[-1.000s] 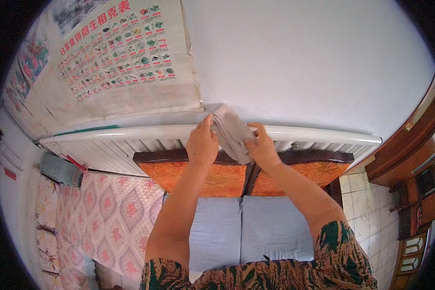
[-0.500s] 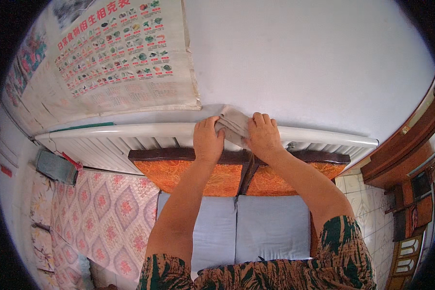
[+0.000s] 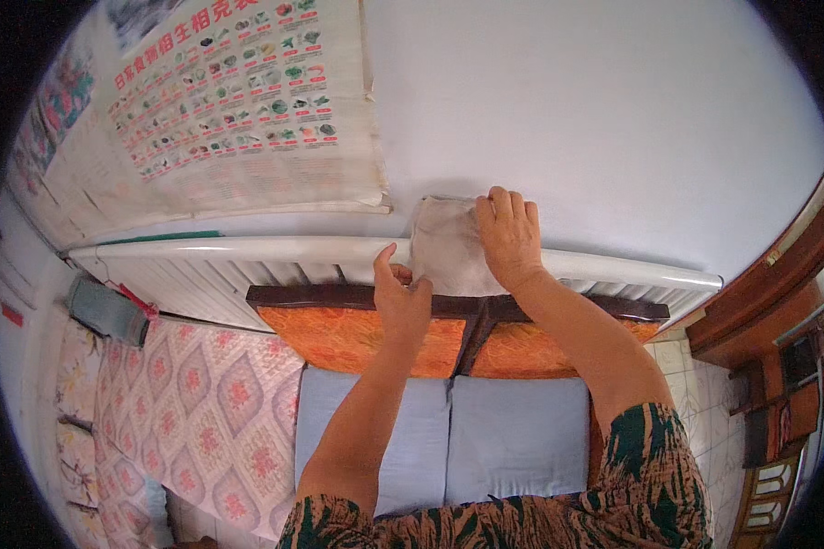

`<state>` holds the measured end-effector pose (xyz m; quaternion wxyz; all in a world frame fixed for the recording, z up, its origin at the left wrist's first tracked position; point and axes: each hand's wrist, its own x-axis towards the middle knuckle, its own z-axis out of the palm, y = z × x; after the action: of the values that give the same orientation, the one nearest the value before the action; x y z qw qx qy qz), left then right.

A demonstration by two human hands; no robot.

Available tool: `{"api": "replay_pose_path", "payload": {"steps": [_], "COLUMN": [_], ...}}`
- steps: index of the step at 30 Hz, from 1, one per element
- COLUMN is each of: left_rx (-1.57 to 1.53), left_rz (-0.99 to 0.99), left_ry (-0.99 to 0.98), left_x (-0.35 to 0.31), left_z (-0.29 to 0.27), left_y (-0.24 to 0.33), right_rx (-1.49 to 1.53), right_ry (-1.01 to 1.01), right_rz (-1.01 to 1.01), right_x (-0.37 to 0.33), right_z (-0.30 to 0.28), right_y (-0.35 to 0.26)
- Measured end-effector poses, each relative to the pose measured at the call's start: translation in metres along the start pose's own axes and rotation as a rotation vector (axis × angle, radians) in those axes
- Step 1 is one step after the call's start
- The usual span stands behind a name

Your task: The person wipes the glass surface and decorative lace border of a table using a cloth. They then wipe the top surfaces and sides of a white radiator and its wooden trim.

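A greyish-beige cloth (image 3: 450, 245) is spread between my hands over the top rail of the white radiator (image 3: 311, 249), its upper part against the wall. My right hand (image 3: 511, 236) grips the cloth's right edge, fingers on top. At the lower left corner, my left hand (image 3: 403, 297) has its fingers curled and its thumb against the cloth, while one finger points up off it. Below my hands stands the dark wooden chair back (image 3: 339, 296) with orange patterned panels and blue-grey seat cushions (image 3: 519, 435).
A paper chart (image 3: 238, 119) with small food pictures hangs on the wall at left. Below it are a pink flowered covering (image 3: 201, 393) and a grey-blue box-like object (image 3: 107, 311). Brown wooden furniture (image 3: 751, 311) stands at right beside the tiled floor (image 3: 696, 384).
The cloth was folded and bunched between my hands; now it is opened out flatter. My right hand has moved up a little, and my left hand has dropped lower and turned.
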<state>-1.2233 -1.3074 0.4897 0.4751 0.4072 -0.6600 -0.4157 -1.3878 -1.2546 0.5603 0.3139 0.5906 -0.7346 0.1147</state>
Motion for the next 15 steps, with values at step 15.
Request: {"api": "replay_pose_path", "payload": {"steps": [15], "left_rx": [-0.096], "left_rz": [0.065], "left_ry": [0.074], "left_x": [-0.023], "left_z": [-0.036], "left_y": [-0.034], "right_rx": [0.221], "right_ry": [-0.213], "right_rz": [-0.168], "right_x": [0.004], "right_z": [0.041], "right_y": [-0.075]}}
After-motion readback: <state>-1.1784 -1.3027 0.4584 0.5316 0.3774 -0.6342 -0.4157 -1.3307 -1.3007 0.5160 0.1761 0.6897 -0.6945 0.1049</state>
